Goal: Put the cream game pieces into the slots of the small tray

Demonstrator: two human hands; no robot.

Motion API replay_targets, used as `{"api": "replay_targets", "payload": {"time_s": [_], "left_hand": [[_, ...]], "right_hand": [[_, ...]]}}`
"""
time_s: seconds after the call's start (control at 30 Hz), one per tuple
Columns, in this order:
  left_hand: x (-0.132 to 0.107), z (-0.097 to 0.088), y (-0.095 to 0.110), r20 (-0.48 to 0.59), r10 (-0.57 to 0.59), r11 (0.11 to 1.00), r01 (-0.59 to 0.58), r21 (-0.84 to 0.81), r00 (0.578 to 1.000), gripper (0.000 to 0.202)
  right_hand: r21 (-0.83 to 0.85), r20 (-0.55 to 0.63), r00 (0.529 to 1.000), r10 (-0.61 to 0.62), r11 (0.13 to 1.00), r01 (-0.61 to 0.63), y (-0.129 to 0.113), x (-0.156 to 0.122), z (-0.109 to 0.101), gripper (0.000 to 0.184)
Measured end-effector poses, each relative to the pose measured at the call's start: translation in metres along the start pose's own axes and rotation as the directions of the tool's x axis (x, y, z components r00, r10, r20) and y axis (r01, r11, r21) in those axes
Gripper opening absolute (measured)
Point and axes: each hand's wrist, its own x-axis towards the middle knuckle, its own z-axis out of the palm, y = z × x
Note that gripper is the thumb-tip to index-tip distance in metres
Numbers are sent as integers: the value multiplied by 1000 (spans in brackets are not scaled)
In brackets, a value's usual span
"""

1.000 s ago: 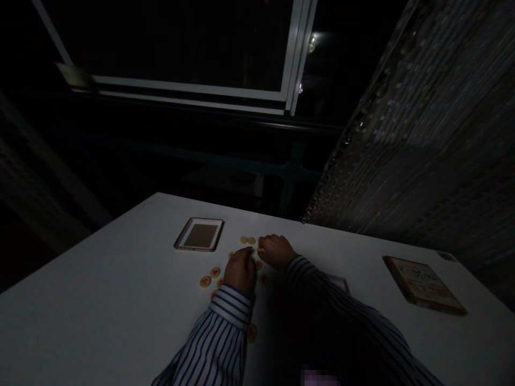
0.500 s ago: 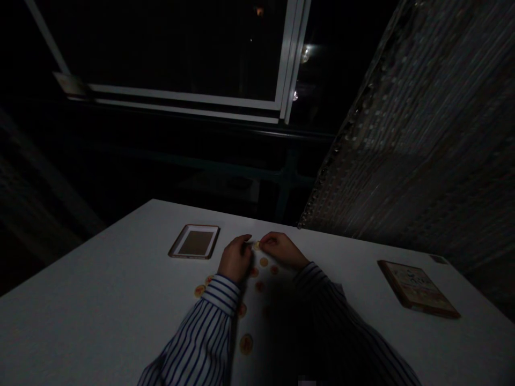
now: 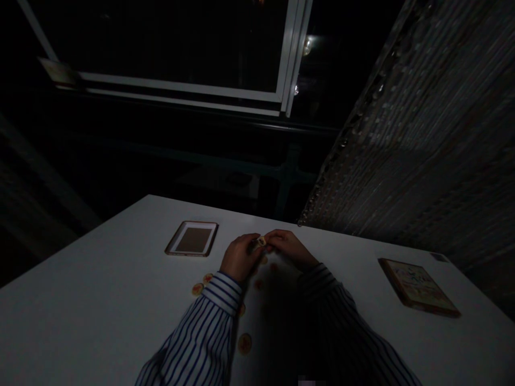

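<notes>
Near the far edge of the white table, my left hand [image 3: 240, 258] and my right hand [image 3: 291, 248] meet at a small pale-yellow round game piece [image 3: 262, 241]. Fingertips of both hands are closed on it from either side. Its marking is too dark to read. Similar round pieces with reddish marks lie below and between my arms, among them one near the front [image 3: 244, 343]. Two more pieces [image 3: 197, 289] lie left of my left wrist. My sleeves and a deep shadow hide part of the table between the arms.
An open shallow box [image 3: 193, 239] with a brown inside lies to the left on the white table [image 3: 100, 284]. A printed, brown-edged box lid [image 3: 418, 287] rests at the right. Behind are a dark window [image 3: 181, 88] and a hanging bead curtain [image 3: 422, 134].
My left hand has moved in to the right and closed on the piece, which my right hand was pinching. The piece now appears raised and tilted. The view has shifted slightly.
</notes>
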Motion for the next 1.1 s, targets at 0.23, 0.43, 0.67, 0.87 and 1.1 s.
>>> {"api": "replay_targets", "payload": {"time_s": [0.23,0.43,0.67,0.87,1.1], "left_hand": [[0,-3,5,6,28,1000,-27,-10,1000,25],[1,-6,6,-24,84,994,-83,66,996,22],[1,-16,13,-27,144,974,-136,183,989,23],[0,-24,20,-38,175,964,-164,207,984,25],[-1,-26,26,-45,186,966,-175,190,981,26]], "right_hand": [[20,39,999,-28,999,27,1,0,1,21],[18,52,998,-45,999,45,-4,-2,1,21],[18,-5,999,-45,999,45,-11,-4,-3,19],[8,-27,998,-65,998,65,-16,-9,-7,19],[-44,-42,995,-90,995,89,-29,-23,-14,21]]}}
